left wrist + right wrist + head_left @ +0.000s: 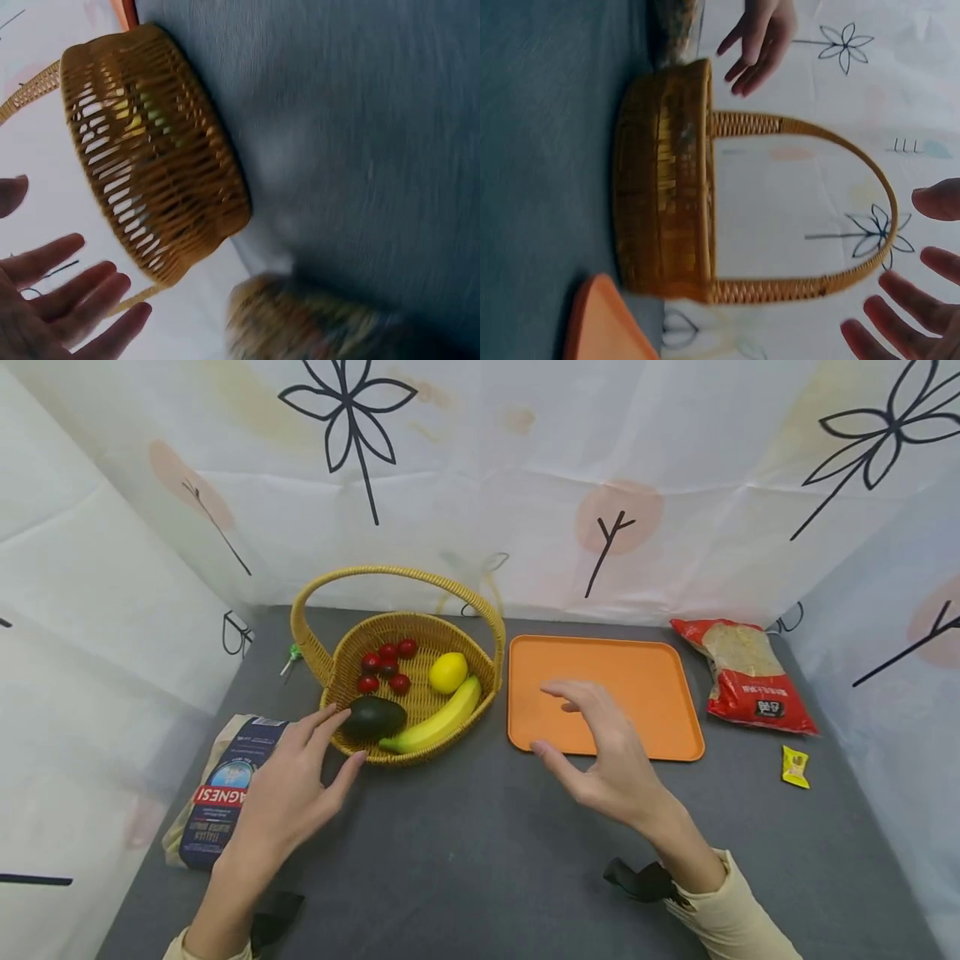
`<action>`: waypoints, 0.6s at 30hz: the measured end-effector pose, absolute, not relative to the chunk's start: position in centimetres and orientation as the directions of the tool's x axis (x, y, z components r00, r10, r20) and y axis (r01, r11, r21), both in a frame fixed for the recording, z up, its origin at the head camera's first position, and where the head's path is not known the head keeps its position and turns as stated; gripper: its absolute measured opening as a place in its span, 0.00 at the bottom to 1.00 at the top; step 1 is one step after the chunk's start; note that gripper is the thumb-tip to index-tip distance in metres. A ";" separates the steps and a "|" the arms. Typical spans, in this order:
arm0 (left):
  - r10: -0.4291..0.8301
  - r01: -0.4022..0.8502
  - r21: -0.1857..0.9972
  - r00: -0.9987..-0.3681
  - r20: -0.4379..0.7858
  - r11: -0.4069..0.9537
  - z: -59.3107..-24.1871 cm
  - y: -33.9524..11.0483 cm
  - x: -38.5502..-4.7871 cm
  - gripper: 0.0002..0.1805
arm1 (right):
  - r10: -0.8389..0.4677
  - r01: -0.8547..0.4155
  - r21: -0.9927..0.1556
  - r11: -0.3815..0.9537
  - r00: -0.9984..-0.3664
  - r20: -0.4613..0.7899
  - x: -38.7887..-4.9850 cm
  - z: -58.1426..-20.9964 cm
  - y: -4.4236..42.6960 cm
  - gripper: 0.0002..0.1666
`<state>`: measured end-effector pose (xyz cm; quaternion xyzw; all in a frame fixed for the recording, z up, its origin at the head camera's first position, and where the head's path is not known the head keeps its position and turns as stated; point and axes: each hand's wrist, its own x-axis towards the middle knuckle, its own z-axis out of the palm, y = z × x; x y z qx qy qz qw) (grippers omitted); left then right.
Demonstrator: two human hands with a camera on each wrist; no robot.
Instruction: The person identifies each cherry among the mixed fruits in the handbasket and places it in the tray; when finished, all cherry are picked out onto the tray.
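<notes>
A wicker basket (408, 758) with a tall arched handle (397, 572) stands at the back left of the grey table. Inside it lie a dark avocado (375, 718), a banana (438, 723), a yellow lemon (448, 672) and several small red cherry-like fruits (388, 668). My left hand (296, 789) hovers near the basket's front left rim, fingers spread and relaxed, holding nothing. Over the front of an orange tray (667, 693) is my right hand (611, 760), its fingers and thumb apart with nothing between them. Both wrist views show the hands apart from the basket.
A blue-labelled pasta bag (225, 793) lies left, beside my left forearm. At the right are a red food bag (750, 677) and a small yellow packet (795, 767). A small green-topped item (294, 652) lies left of the basket. Printed fabric (480, 485) hangs behind the table.
</notes>
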<state>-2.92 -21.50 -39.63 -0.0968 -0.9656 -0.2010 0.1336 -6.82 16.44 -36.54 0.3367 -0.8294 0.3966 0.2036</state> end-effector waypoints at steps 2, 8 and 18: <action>0.091 0.202 0.420 -0.959 0.269 0.885 -40.1 -21.3 -2.8 0.32 | -0.434 -0.695 -0.611 0.378 -0.716 0.546 -7.2 -36.8 15.3 0.27; -0.034 0.100 0.544 -0.972 0.232 0.833 -41.1 -20.7 -2.8 0.29 | -0.535 -0.522 -0.823 0.226 -0.772 0.343 -9.0 -37.5 11.9 0.21; -0.157 0.001 0.675 -0.972 0.173 0.738 -42.3 -19.9 -2.7 0.34 | -0.635 -0.282 -0.947 0.156 -0.763 0.122 -13.6 -38.0 6.4 0.17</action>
